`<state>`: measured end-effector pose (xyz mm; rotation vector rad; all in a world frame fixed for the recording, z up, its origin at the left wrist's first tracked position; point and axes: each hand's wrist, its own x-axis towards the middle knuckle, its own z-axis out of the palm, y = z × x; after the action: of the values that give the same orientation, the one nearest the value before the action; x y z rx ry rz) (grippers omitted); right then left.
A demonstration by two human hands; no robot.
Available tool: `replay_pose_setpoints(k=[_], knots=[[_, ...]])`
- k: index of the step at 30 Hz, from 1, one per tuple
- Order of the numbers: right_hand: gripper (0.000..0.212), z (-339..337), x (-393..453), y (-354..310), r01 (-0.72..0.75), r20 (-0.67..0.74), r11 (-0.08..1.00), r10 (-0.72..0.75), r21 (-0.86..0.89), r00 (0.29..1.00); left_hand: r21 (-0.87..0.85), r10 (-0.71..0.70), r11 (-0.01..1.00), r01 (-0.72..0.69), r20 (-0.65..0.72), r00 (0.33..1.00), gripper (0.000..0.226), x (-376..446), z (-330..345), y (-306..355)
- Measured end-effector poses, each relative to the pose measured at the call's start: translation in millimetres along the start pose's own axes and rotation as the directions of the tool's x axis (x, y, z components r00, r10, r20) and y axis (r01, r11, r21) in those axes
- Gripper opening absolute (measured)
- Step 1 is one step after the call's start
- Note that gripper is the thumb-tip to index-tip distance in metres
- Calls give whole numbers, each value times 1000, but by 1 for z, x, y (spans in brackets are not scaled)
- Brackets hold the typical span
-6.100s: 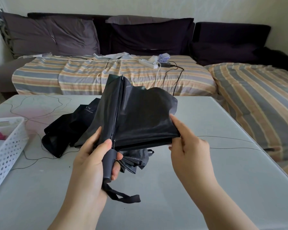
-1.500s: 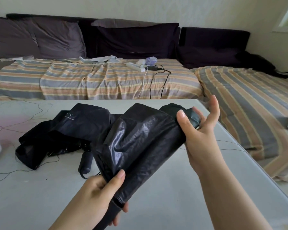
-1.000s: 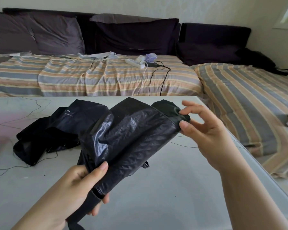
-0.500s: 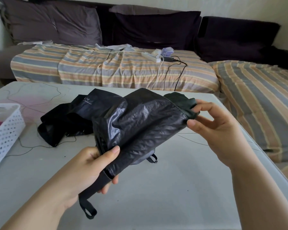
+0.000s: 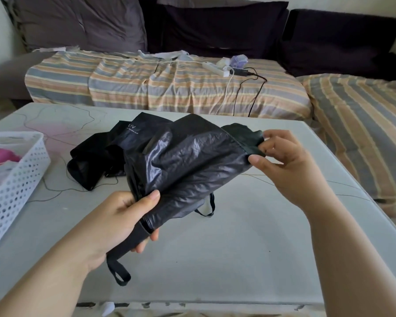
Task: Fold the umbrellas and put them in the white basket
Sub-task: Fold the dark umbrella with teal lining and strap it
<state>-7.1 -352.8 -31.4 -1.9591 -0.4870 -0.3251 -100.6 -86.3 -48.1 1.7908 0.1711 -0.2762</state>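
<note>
Still both hands (image 5: 114,223) on umbrella (image 5: 188,161)

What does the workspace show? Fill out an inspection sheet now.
Surface: pale grey table, thin dark lines across it.
Job's things: shiny black folding umbrella held above table; second black umbrella lying loose behind; white perforated plastic basket at left, pink item inside.
Clutter: nothing seen.
Grippers: left hand grips handle; right hand pinches canopy edge.
Cables: white power strip and dark cords on sofa.
Surroundings: striped sofa cover, dark cushions.
</note>
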Motion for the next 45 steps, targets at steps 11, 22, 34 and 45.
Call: replay_pose_setpoints(k=[11,22,34,45], knots=[[19,1,-1,1,-15,-8,971,17,238,1000,-34,15,999,-17,-56,998,52,1,-2,0],[17,-8,0,-3,130,-140,903,-79,410,987,-158,97,985,-69,178,979,63,0,4,-1],[17,-21,-6,-8,67,-79,998,-66,11,995,16,51,999,-52,70,996,61,-1,7,0],[14,-29,-5,-4,42,-74,991,-32,129,997,130,88,987,-96,62,994,84,2,4,-4]])
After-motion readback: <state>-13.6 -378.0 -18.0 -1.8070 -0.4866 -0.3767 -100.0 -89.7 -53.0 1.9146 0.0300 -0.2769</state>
